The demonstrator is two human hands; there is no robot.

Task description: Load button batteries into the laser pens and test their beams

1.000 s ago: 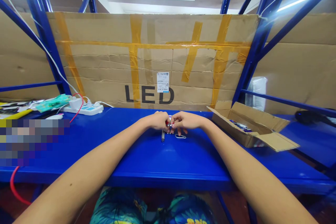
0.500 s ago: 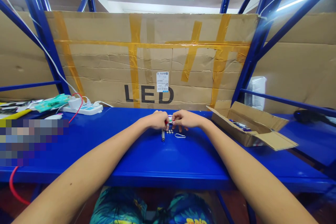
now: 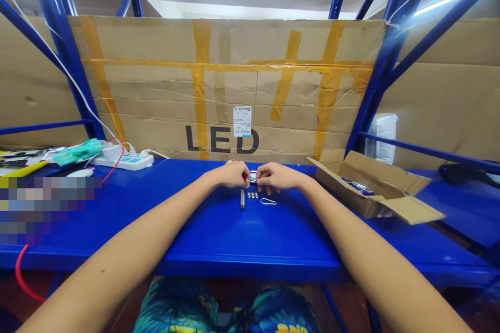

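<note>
"Blue counter: what lies central?"

"Shiny piece, between left hand and right hand; fingertips bent toward it, actual grip cannot be confirmed."

"Loose parts?"

"Metal tube, small silver pieces and clip, just nearer the body, presumably for easy reach."

"Cardboard box?"

"Open, rightward; blue and silvery items inside."

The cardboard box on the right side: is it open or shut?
Open: the near flap of the cardboard box is folded outward, and small items are visible inside.
</note>
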